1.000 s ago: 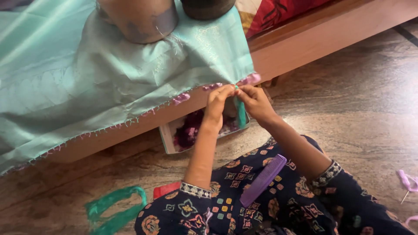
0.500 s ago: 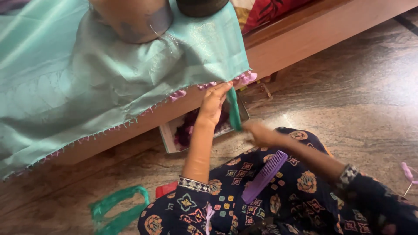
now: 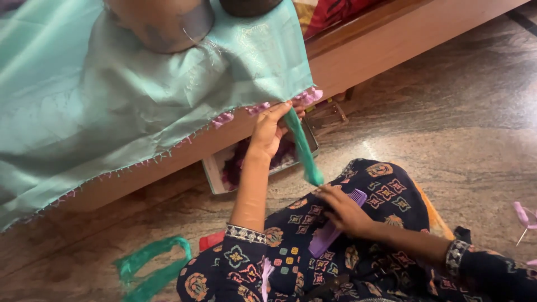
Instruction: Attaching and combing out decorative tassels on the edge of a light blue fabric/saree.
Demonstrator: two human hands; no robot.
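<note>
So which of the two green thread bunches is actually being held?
The bunch hanging from the cloth's edge, pinched at its top by the left hand. The other bunch lies loose on the floor, untouched.

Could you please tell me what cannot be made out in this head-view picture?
- Two pots on the cloth: tops cut off by the top edge.
- Box contents: partly hidden by the left hand and bed frame.
- Comb: middle covered by the right hand.
- Pink item on the floor: too small and cut off at right.

The right hand [image 3: 344, 210] hides the purple comb's [image 3: 330, 235] middle (teeth blurred).
</note>
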